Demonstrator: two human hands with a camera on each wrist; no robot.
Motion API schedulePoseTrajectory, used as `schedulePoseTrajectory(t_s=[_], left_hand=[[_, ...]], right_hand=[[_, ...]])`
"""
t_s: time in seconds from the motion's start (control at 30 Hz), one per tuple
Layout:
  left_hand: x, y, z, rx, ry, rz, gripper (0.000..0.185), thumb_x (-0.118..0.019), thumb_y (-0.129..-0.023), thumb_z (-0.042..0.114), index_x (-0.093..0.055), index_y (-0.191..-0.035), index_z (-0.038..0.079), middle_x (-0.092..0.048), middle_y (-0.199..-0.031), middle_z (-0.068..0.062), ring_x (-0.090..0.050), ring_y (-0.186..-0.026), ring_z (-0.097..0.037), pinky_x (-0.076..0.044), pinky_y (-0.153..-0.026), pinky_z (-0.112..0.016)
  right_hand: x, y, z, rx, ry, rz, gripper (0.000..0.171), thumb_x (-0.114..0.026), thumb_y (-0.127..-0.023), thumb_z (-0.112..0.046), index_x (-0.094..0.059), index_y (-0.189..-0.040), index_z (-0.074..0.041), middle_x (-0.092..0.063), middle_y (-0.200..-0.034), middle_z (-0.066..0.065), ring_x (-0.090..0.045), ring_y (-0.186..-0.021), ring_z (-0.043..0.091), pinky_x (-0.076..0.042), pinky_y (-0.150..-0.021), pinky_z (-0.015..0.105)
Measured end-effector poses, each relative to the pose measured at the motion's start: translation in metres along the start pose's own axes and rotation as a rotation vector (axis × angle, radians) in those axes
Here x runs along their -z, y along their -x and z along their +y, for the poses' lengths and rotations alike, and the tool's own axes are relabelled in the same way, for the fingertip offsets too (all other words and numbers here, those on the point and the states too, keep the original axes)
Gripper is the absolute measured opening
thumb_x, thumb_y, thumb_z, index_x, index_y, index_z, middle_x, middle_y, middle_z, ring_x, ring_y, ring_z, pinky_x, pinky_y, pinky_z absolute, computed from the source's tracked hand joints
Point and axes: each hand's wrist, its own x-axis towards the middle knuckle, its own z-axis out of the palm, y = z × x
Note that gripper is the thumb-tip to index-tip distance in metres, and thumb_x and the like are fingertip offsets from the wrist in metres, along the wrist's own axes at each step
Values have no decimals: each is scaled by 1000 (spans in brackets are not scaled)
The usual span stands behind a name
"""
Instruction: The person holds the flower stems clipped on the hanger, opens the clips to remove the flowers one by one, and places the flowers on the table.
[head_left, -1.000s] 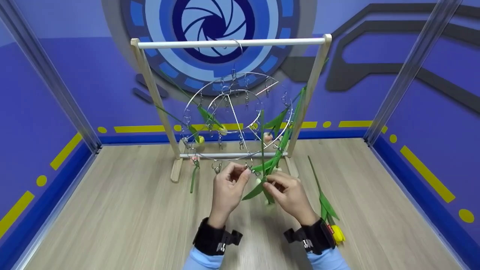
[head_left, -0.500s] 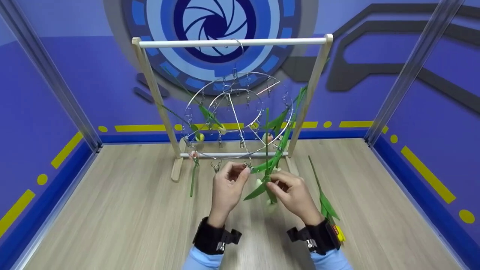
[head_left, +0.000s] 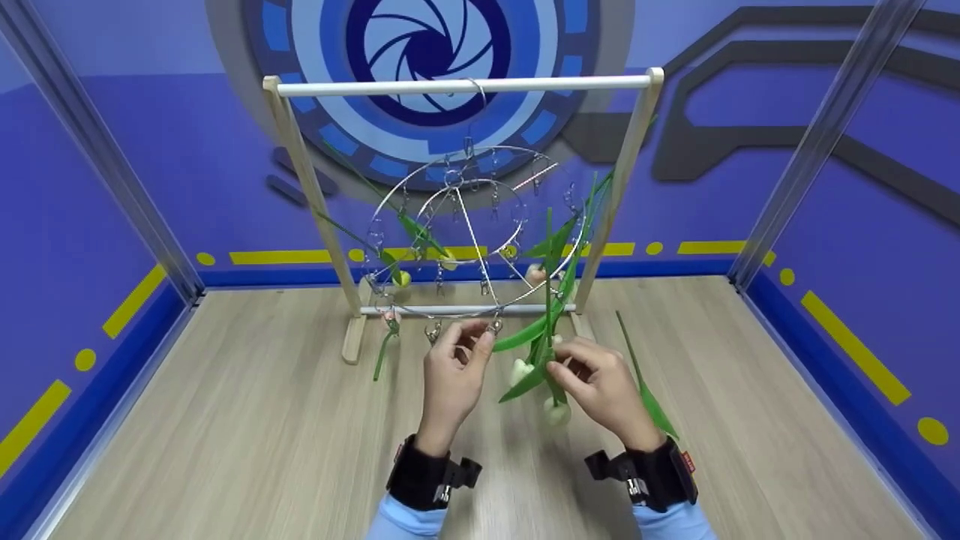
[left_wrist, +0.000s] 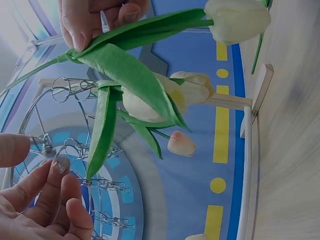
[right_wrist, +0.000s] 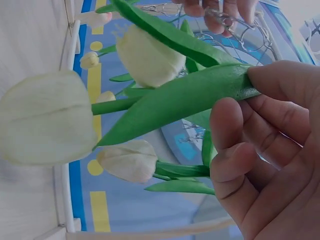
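Nearest the camera, both wrists wear black straps over light blue sleeves. The right hand [head_left: 604, 386] pinches the green stem of a white tulip [head_left: 556, 411] between thumb and forefinger, bloom hanging downward and stem pointing up, so the cut end can meet a clip. The left hand [head_left: 456, 367] pinches a small metal clip [head_left: 495, 327] at the lower rim of the round wire clip hanger [head_left: 469, 232], apparently to steady it or press it open (the wrist view does not show whether the clip's mouth is apart). Stem and clip are near each other, not yet joined.

On the wooden bench [head_left: 225, 435], just right of the right hand, lies another green stem [head_left: 637, 375]. Farther back, the hanger hooks onto the top bar of a wooden rack [head_left: 465, 85]; several tulips already dangle from its clips, blooms down.
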Motion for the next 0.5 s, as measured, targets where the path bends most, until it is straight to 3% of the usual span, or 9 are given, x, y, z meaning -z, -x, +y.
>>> schedulePoseTrajectory(t_s=[0.27,0.5], left_hand=[[1,3,1,-17,-83,-27,19,-69,-98,12,-70,-115,3,-69,-103,-7,-62,-88,-20,-49,-73,-26],[1,8,-2,-114,-182,-31,21,-68,-99,12,-69,-117,2,-69,-108,-10,-64,-91,-22,-52,-77,-36]], right_hand=[[10,2,-3,-15,-2,-9,20,-73,-88,9,-77,-96,-8,-67,-83,-4,-56,-67,4,-49,-55,21],[18,5,-9,-48,10,-7,20,-73,-88,10,-76,-94,-9,-64,-82,-6,-55,-70,3,-47,-58,18]])
